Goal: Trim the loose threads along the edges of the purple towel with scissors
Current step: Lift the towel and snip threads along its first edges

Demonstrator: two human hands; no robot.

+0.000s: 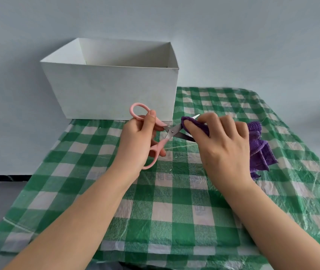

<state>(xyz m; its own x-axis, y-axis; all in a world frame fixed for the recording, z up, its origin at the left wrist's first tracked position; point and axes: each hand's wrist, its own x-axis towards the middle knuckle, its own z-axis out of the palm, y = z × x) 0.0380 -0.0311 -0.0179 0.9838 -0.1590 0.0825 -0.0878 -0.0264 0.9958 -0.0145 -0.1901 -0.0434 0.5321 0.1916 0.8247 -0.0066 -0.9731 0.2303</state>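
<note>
Gripping pink-handled steel scissors [163, 133], blades parted, the left hand [137, 145] works just before the white cardboard box [112, 90]; the right hand [223, 145] pinches the purple terry towel [260, 152] there.

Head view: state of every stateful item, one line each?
Scissors: blades open around a towel corner, held by left hand.
Towel: bunched, lifted, corner pinched by right hand.
Box: open-topped, upright, inside not visible.
Cloth: spread flat, wrinkled.
</note>
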